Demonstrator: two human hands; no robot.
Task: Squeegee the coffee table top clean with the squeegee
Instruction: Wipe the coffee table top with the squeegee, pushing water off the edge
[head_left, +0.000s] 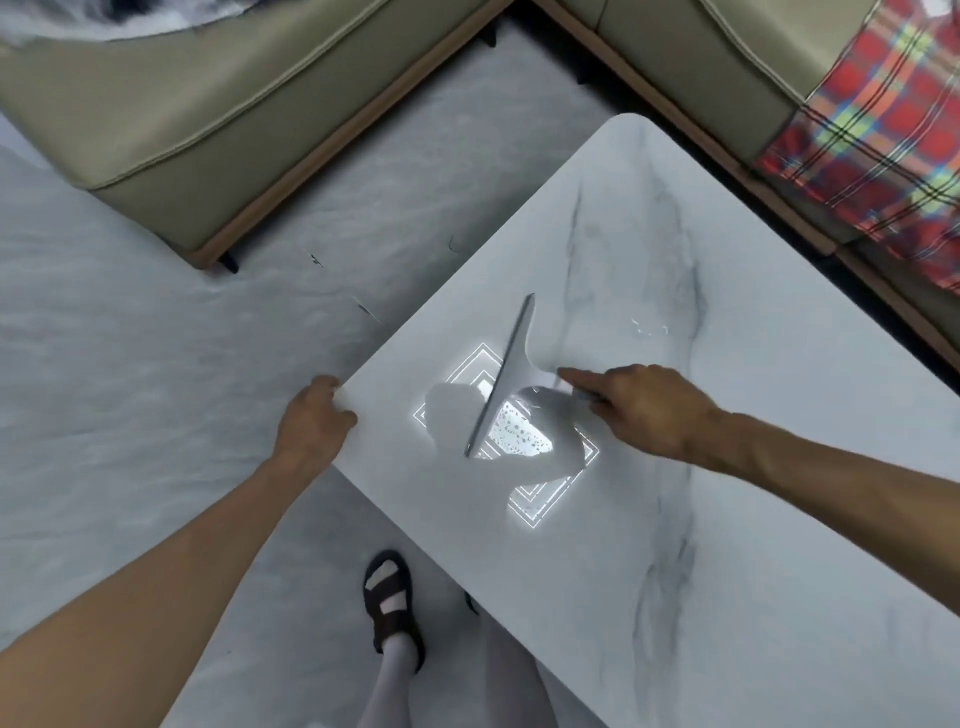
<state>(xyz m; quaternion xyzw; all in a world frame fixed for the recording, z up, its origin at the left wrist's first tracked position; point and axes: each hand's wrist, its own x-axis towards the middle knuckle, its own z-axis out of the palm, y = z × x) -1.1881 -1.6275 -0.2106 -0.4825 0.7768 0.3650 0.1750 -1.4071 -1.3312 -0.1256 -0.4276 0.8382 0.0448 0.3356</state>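
A white marble-look coffee table (727, 467) fills the right half of the head view. On its near-left part lies a white squeegee (511, 364), blade pressed to the top and running diagonally from far right to near left. My right hand (644, 410) grips its handle, forefinger stretched along it. Water droplets (519, 434) glisten just right of the blade, in the glare of a ceiling light reflection. My left hand (311, 421) clasps the table's left corner, thumb on top.
A beige sofa (218, 130) stands at the far left, another sofa section with a red plaid blanket (872, 135) at the far right. Pale marble floor (130, 338) lies left of the table. My sandalled foot (392, 603) stands by the table's near edge.
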